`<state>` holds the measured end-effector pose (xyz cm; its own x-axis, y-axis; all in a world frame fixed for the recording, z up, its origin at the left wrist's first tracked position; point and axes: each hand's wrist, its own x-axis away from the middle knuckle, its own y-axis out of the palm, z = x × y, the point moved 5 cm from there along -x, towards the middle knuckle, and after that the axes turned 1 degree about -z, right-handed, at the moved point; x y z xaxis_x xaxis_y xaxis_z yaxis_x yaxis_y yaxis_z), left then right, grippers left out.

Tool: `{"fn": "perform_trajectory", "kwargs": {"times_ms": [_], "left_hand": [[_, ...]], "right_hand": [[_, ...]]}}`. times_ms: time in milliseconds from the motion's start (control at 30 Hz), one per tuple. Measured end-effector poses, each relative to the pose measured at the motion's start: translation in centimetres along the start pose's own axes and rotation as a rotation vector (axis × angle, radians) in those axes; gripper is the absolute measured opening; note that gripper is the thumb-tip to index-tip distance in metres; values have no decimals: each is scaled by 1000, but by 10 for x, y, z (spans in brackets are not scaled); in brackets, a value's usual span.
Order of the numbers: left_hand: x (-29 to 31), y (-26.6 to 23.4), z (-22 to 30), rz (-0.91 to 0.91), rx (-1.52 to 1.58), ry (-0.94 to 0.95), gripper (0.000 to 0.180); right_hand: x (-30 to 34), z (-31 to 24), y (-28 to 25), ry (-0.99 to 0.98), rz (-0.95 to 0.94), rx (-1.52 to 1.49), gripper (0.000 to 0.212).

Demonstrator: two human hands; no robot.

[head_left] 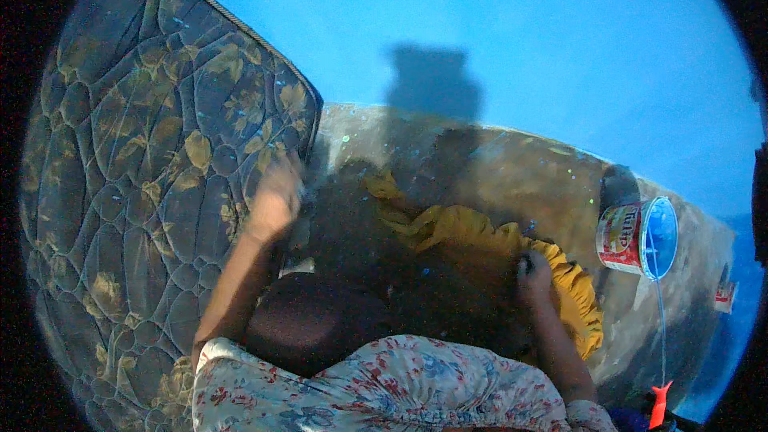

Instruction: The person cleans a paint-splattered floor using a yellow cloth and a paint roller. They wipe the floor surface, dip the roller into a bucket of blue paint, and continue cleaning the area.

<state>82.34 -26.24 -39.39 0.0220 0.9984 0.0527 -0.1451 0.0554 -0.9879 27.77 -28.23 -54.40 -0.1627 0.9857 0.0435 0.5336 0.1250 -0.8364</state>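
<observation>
My left hand (280, 190) is at the right edge of a dark quilted mattress (196, 152) with a tan leaf pattern, which stands upright on the left. Motion blurs its fingers, so their pose is unclear. Lower right, my right hand (536, 282) has its fingers curled in around a small dark thing that I cannot make out. Beside and behind that hand, a bunched yellow cloth (468, 228) spreads in a ruffled arc over the floor. Shadow covers much of the ground between my arms.
A blue wall (560, 40) rises beyond the stained grey-brown floor (552, 180). On the right, a tipped paint bucket (620, 236) is blue inside and has a thin cord. Near the lower right corner is an orange-red piece (660, 406). A dark rounded shape (316, 324) fills the lower middle.
</observation>
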Motion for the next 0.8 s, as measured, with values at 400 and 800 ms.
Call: {"fn": "perform_trajectory", "kwargs": {"times_ms": [400, 800], "left_hand": [[-31, -15, -42, -255, -1120, -197, 59], [-16, 58, 87, 344, 301, 59, 43]], "right_hand": [[-10, -24, 16, -171, 54, 30, 12], [-15, -43, -8, -211, 176, -4, 22]]}}
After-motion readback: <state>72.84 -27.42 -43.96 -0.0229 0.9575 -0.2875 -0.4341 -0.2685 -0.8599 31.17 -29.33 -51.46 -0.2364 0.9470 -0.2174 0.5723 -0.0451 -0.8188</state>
